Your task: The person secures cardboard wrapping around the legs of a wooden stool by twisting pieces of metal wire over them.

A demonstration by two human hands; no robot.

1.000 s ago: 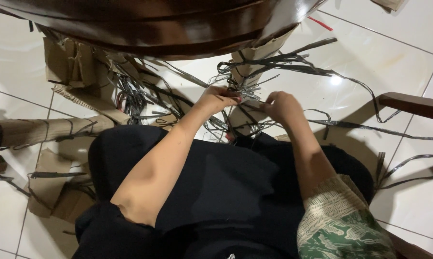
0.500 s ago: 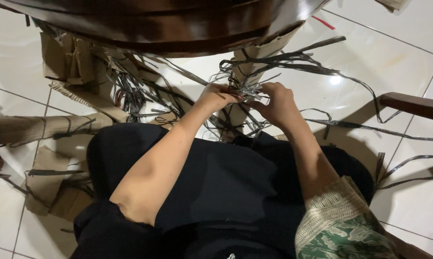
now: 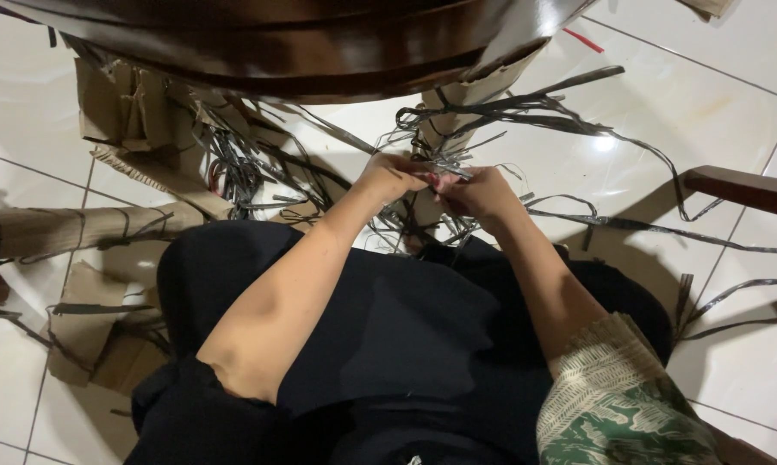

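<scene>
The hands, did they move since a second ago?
Yes. The left hand and right hand drew closer, now touching over the dark strips, both still pinching them. The cardboard pieces, dark wooden furniture and tiled floor stayed put.

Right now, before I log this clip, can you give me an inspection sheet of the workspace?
Surface: glossy white tiled floor, with a glare spot.
Job's things: tangle of thin dark strips, some trailing across the tiles to the right; a bundle of them sits at the fingers.
Clutter: torn brown cardboard pieces at left, a cardboard tube, a small red scrap.
Grippers: left hand and right hand meet over the strips, both closed on them.
Cables: nothing seen.
Surroundings: dark wooden furniture edge overhead, a wooden piece at right, the person's black lap, a green patterned sleeve.
</scene>
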